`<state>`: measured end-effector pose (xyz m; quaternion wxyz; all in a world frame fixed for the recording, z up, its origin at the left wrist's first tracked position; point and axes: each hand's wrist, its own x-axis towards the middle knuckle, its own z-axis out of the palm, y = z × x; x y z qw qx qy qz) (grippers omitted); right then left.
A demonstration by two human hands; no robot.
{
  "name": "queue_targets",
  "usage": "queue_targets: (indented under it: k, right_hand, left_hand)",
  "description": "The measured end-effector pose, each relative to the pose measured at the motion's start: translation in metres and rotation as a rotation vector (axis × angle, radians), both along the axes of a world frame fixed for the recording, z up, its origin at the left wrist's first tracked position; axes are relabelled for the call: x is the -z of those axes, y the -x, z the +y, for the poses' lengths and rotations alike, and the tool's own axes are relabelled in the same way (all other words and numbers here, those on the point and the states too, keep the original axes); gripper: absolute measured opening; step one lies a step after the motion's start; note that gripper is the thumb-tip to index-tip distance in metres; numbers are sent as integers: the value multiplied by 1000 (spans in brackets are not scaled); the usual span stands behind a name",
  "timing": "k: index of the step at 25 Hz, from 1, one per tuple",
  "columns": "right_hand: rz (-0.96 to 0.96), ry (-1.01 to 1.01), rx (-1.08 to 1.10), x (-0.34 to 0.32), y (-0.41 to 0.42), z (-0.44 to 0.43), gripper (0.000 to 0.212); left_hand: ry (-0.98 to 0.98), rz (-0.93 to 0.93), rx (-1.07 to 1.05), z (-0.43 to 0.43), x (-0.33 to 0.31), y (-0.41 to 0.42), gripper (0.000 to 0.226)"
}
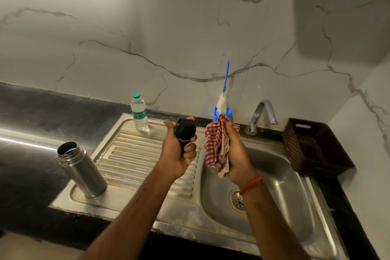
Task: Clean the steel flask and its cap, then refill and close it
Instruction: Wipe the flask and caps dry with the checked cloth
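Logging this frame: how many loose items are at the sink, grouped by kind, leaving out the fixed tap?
Bottles: 2, steel flask and plastic water bottle
Loose caps: 1, black cap in the left hand
Cleaning tools: 2, checked cloth in the right hand, bottle brush
Containers: 2, blue holder and brown basket
Total: 7

Drainboard (135, 154): flask (82, 170) (uncapped), water bottle (139, 115); counter (31, 112): basket (316, 148).
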<state>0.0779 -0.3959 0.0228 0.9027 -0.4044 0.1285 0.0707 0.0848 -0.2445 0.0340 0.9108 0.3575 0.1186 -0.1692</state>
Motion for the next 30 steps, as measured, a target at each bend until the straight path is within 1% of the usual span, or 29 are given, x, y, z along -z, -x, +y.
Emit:
queue_targets:
  k: [3,5,8,10,11,12,13,14,15,17,18,20,22,24,25,27,28,29,30]
  right_hand:
    - [-2,-10,41,3,-1,-6,56]
    - [-6,60,54,6,-2,-8,53]
    - [-74,256,84,4,3,-4,57]
    - [-177,460,133,0,8,1,56]
    - [-235,562,158,-1,10,4,53]
    - [-314,651,168,-2,12,8,49]
    - [-417,756,153,-4,15,12,48]
    - [-532,894,120,-4,16,17,51]
    - [-639,1077,80,-1,16,21,57]
    - [-860,1464,78,6,14,25,63]
    - [-981,1585,107,9,12,24,65]
    - [-1177,1696,111,15,7,14,71]
    - [-1253,1779,132,21,-3,0,73]
    - [-1194,1817,210,24,-6,-4,66]
    - [-1126,1764,243,23,-4,0,64]
    - [-959,1558,318,19,6,18,62]
    - [-846,1451,347,17,9,30,63]
    - [-689,1340,319,13,11,38,67]
    - [-495,1204,227,8,9,42,72]
  left_hand:
    - [-8,-14,37,1,5,-1,66]
    - [-7,-11,42,-1,4,0,65]
    - [30,-16,68,-4,0,3,57]
    - [38,-54,52,-4,1,5,52]
    - [12,-89,25,-5,3,4,45]
    - [-66,-135,0,-6,6,4,36]
    - [-186,-194,-23,-9,8,5,32]
    - [-306,-264,-42,-13,9,7,31]
    - [-418,-325,-77,-16,11,10,31]
    - [-566,-406,-141,-20,12,17,22]
    - [-613,-415,-156,-19,9,22,18]
    - [-736,-432,-117,-11,1,26,22]
    - [-864,-466,30,-2,-3,21,22]
    - [-920,-485,87,0,-2,17,14]
    - [-891,-521,49,-1,0,17,16]
    - [-809,-637,-107,-5,7,16,22]
    - [-846,-735,-202,-3,11,14,24]
    - [-962,-849,-281,0,14,10,27]
    - [-1118,-960,-326,6,18,7,31]
